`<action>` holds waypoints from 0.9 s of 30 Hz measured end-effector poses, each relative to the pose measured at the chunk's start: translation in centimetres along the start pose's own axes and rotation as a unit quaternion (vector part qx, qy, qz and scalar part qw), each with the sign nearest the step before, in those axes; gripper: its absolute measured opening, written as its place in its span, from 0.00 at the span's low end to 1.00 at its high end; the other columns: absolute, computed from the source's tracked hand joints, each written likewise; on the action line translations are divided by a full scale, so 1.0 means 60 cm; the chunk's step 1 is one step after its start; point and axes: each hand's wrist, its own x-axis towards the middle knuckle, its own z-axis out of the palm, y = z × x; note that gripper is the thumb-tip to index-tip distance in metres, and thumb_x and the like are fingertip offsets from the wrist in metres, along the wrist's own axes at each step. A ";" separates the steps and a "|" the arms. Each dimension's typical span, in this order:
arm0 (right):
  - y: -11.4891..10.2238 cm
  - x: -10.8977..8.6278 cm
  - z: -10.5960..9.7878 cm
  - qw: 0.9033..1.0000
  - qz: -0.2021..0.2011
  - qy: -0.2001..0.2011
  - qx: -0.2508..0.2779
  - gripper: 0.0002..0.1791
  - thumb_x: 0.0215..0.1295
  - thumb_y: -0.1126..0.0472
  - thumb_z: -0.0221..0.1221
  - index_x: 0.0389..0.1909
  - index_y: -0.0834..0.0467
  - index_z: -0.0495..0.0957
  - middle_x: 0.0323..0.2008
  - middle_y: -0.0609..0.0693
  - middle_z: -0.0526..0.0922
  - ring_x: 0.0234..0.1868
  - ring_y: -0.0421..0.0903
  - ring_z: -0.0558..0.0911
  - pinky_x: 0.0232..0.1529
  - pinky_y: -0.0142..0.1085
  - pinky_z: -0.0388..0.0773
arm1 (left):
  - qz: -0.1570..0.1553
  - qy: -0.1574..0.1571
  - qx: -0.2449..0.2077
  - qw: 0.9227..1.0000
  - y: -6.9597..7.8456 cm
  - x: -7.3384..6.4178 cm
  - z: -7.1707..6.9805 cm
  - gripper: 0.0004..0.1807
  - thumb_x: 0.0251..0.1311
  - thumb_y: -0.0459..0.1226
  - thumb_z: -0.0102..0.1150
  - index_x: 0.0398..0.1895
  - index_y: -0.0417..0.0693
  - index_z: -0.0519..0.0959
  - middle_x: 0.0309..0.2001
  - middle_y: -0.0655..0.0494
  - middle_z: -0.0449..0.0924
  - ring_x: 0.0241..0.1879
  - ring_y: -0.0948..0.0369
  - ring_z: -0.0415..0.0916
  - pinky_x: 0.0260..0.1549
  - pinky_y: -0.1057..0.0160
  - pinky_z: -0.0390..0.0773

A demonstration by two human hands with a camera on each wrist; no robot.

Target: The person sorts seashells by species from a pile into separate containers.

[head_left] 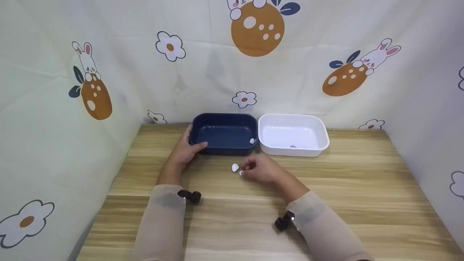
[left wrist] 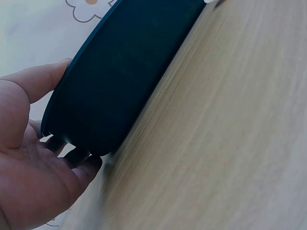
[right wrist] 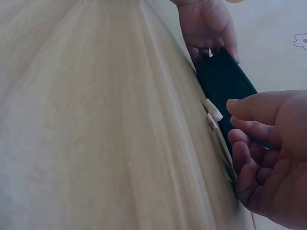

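My left hand point(head_left: 184, 149) grips the left end of a dark blue rectangular tub point(head_left: 224, 151), its thumb over the front rim and the other fingers round the outside. Inside the tub, near its right end, lies a small white pebble-like piece point(head_left: 252, 141). Two more small whitish pieces lie on the table in front: a larger one point(head_left: 235, 167) and a smaller one point(head_left: 241, 173). Right at the smaller piece are the fingertips of my right hand point(head_left: 264, 168). In the right wrist view its fingers are loosely curled, thumb and forefinger apart, with nothing between them.
A white rectangular tub point(head_left: 294, 151) stands beside the blue one, with a small greyish thing point(head_left: 293, 146) in it. Behind both hangs a patterned cloth point(head_left: 203, 83). The wood-grain table point(head_left: 232, 224) stretches toward me under both forearms, each wearing a black wrist camera point(head_left: 284, 221).
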 end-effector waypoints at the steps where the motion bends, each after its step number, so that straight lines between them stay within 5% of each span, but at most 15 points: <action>1: 0.001 0.000 0.001 1.000 -0.006 -0.003 -0.003 0.07 0.61 0.63 0.73 0.39 0.59 0.90 0.34 0.47 0.87 0.39 0.38 0.79 0.43 0.29 0.78 | 0.001 0.000 0.000 1.000 0.000 0.000 0.000 0.60 0.65 0.39 0.74 0.90 0.60 0.42 0.90 0.51 0.40 0.89 0.51 0.35 0.88 0.47 0.36; 27: -0.002 -0.003 0.012 0.998 -0.013 -0.020 -0.059 0.09 0.61 0.65 0.72 0.43 0.55 0.92 0.32 0.45 0.88 0.36 0.36 0.78 0.42 0.32 0.79 | -0.020 0.004 0.019 1.000 0.001 -0.004 -0.001 0.59 0.65 0.42 0.74 0.90 0.64 0.43 0.90 0.51 0.40 0.89 0.49 0.35 0.88 0.45 0.37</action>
